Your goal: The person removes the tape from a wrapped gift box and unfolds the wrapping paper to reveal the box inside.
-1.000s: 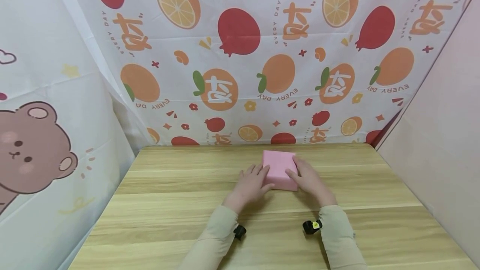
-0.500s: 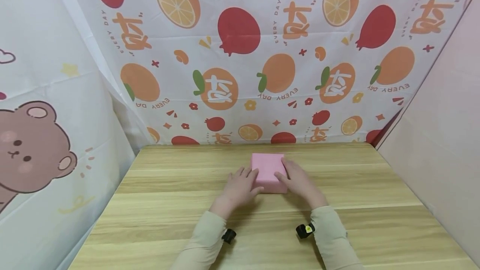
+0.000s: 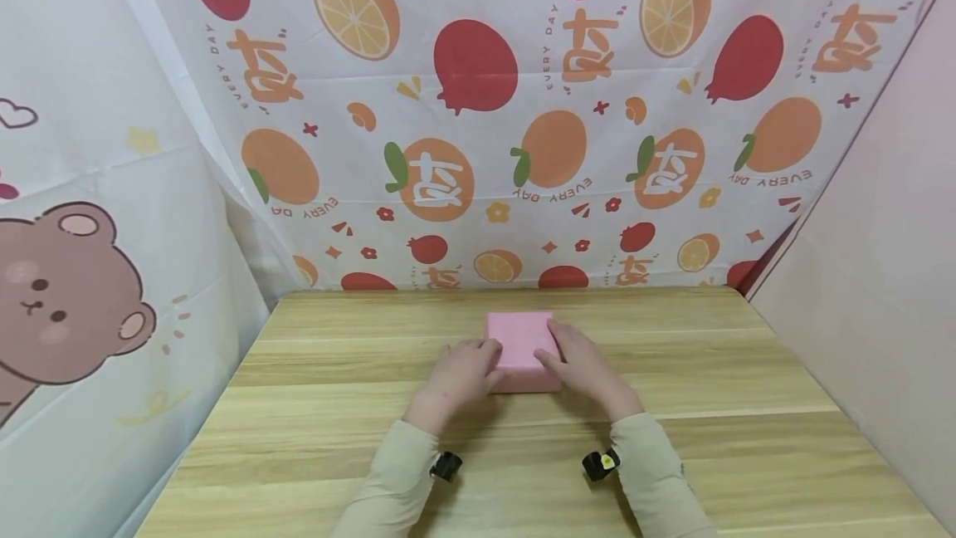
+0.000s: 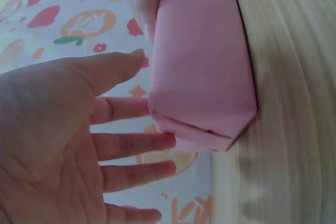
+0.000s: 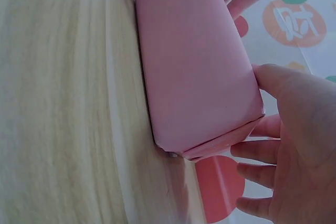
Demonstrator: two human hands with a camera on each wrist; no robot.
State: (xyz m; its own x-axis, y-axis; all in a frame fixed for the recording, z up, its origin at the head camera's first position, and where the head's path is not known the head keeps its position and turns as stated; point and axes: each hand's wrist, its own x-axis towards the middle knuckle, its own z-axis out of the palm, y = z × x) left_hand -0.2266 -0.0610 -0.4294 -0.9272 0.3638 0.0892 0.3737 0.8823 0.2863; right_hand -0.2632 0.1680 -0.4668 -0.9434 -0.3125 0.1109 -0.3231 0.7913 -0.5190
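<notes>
A pink box (image 3: pixel 523 347) wrapped in paper lies flat on the wooden table (image 3: pixel 336 438), with folded flaps showing at its ends in both wrist views. At its left side is my left hand (image 3: pixel 457 376); the fingers are extended and some fingertips meet the box end, while the thumb stands apart from it in the left wrist view. On the opposite side, my right hand (image 3: pixel 586 368) touches the box with its thumb at the top edge and straight fingers along the end. Neither hand curls around the box. Its underside is hidden.
A white cloth with fruit prints (image 3: pixel 478 148) hangs behind the table's far edge. Another cloth with a bear print (image 3: pixel 67 297) hangs at the left, and a pale plain wall (image 3: pixel 881 231) stands at the right. Small black cameras (image 3: pixel 446 466) sit at the wrists.
The pink box has slid left and slightly nearer to me across the table, and it sits squarer now. Both hands have moved along with it.
</notes>
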